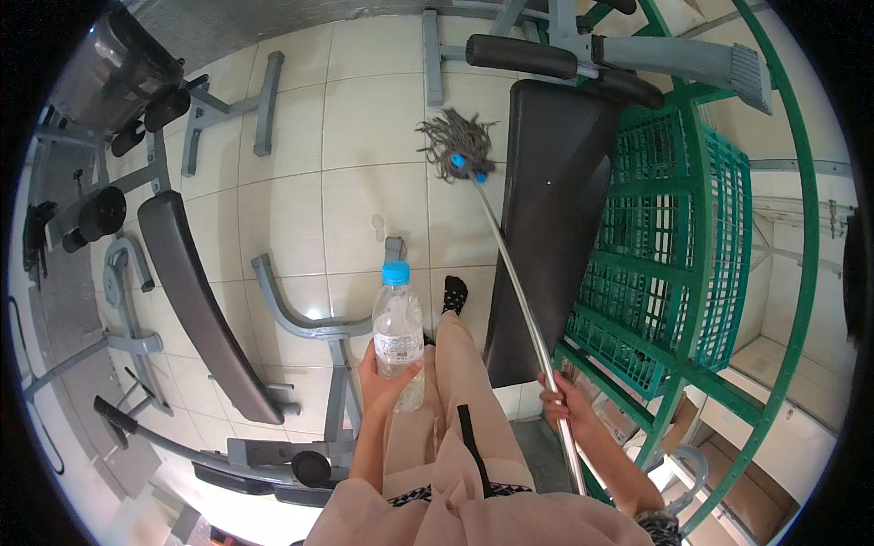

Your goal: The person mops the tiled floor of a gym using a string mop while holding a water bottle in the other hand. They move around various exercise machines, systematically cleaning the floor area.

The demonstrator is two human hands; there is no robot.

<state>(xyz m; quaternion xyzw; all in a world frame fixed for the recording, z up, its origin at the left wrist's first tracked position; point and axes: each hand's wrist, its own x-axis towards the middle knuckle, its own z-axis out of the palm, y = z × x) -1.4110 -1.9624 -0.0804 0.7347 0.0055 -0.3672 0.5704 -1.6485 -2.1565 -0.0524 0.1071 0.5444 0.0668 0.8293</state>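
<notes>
My left hand is closed around a clear plastic bottle with a blue cap and a label bearing writing. The bottle stands nearly upright in front of my lap. My right hand grips the shiny metal handle of a string mop. From there the handle slants away past the edge of a black padded bench. Its grey mop head, with blue fittings, rests on the tiled floor beyond my foot.
To the right, a green metal rack holds green plastic crates. Another black padded bench with grey steel frames stands left. A curved grey steel frame lies just left of the bottle. My sock-covered foot is on the tiled floor.
</notes>
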